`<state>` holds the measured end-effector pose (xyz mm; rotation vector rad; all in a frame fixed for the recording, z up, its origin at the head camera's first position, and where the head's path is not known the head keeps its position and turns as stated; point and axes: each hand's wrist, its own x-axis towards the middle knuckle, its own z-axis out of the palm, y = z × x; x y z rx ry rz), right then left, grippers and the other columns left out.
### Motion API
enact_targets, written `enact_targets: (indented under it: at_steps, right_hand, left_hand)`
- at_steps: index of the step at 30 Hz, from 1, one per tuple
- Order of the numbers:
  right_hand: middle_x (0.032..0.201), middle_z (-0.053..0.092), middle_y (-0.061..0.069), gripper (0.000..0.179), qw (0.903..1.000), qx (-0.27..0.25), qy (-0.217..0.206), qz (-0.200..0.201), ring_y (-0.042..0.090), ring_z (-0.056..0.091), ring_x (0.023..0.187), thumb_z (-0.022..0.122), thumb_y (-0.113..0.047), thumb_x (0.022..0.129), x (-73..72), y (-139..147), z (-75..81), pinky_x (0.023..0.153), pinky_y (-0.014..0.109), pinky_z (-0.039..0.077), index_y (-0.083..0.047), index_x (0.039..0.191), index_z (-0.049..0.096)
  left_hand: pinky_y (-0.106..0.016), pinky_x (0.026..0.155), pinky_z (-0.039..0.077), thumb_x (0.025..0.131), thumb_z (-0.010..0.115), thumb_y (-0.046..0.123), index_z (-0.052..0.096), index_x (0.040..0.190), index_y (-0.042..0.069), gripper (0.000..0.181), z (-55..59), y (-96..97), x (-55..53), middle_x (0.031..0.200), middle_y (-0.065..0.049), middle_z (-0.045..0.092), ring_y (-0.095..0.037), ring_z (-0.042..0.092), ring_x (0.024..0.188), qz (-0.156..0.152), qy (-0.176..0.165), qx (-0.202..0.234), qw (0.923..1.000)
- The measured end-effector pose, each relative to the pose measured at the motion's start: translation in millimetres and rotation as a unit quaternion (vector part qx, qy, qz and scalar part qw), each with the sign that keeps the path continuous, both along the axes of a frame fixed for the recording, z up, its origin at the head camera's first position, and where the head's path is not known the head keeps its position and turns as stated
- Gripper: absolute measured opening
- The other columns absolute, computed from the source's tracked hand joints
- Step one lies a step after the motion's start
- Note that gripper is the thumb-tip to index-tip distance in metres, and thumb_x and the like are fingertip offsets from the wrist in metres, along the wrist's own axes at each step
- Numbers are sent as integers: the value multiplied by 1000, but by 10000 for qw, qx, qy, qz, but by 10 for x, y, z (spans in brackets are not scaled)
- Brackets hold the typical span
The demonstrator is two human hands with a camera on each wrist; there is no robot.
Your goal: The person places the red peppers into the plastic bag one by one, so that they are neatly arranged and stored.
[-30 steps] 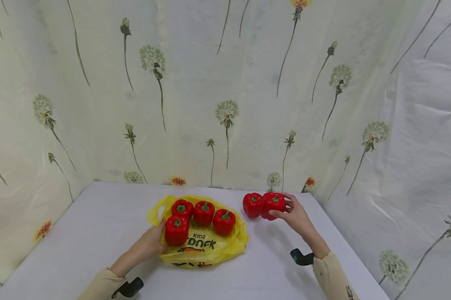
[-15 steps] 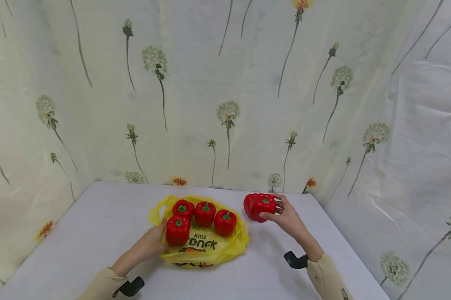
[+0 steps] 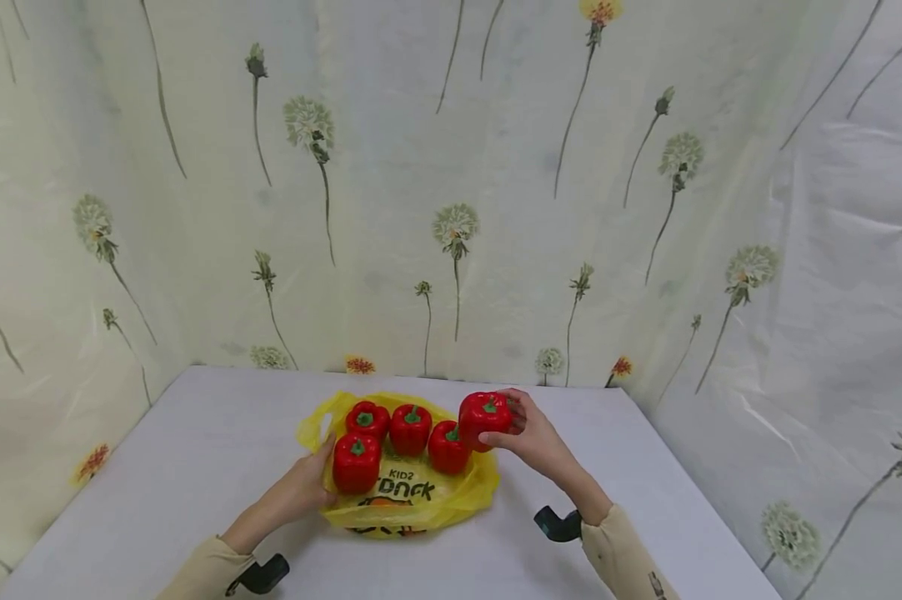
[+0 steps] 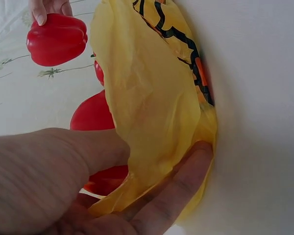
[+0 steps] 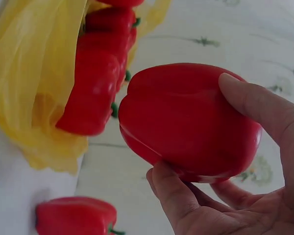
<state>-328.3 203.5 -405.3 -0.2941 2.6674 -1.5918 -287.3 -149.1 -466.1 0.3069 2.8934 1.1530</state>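
A yellow plastic bag point(image 3: 451, 504) with dark print lies spread on the table, with several red bell peppers point(image 3: 356, 462) on it, green stems up. My left hand point(image 3: 304, 483) pinches the bag's left edge; in the left wrist view its thumb is inside and its fingers point(image 4: 174, 196) are outside the plastic. My right hand point(image 3: 532, 433) grips another red bell pepper point(image 5: 191, 122) between thumb and fingers, raised at the bag's right side. From the head, this held pepper partly covers the rightmost pepper point(image 3: 445, 450) in the bag.
One more red bell pepper point(image 5: 76, 215) stands on the table outside the bag, hidden from the head view. The white table point(image 3: 218, 450) meets a hanging flower-patterned sheet point(image 3: 391, 208) at the back and sides. A dark wrist camera point(image 3: 559, 525) juts from the right wrist.
My right hand has carried its bell pepper leftward, past the pepper standing outside the bag, to the bag's right side. My left hand has stayed at the bag's edge.
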Motion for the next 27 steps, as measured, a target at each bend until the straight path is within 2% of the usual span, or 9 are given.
enact_targets:
  at_steps: [5, 10, 18, 27]
  right_hand:
    - [135, 52, 9, 82, 9996, -2, 125, 251, 30, 54, 122, 85, -31, 71, 52, -160, 17, 89, 41, 54, -18, 139, 40]
    - [137, 51, 9, 79, 9983, -103, 120, 558, 30, 55, 121, 84, -29, 72, 93, -315, 34, 87, 41, 54, -19, 138, 41]
    - [141, 47, 10, 77, 9953, 85, -17, 967, 32, 49, 125, 82, -28, 75, 170, -555, 56, 88, 42, 54, -19, 137, 38]
    - [138, 50, 12, 80, 9952, 240, -85, 947, 32, 50, 124, 83, -33, 74, 171, -719, 7, 87, 43, 54, -17, 138, 38]
  left_hand:
    - [-37, 73, 56, 62, 82, -7, 21, 147, -13, 105, 5, 5, 1, 129, -31, 56, -25, 57, 90, 14, 15, 74, 10000]
    - [-37, 73, 56, 63, 81, -6, 19, 147, -14, 105, 28, -6, 15, 130, -30, 55, -25, 57, 89, 12, -40, 46, 10000]
    - [-32, 64, 53, 62, 80, -8, 18, 147, -14, 105, 30, -28, 8, 128, -30, 56, -25, 56, 85, -26, -68, 80, 9999]
    - [-32, 63, 52, 61, 80, -8, 18, 147, -14, 106, 9, -38, 0, 125, -29, 58, -24, 57, 83, -27, -53, 168, 9998]
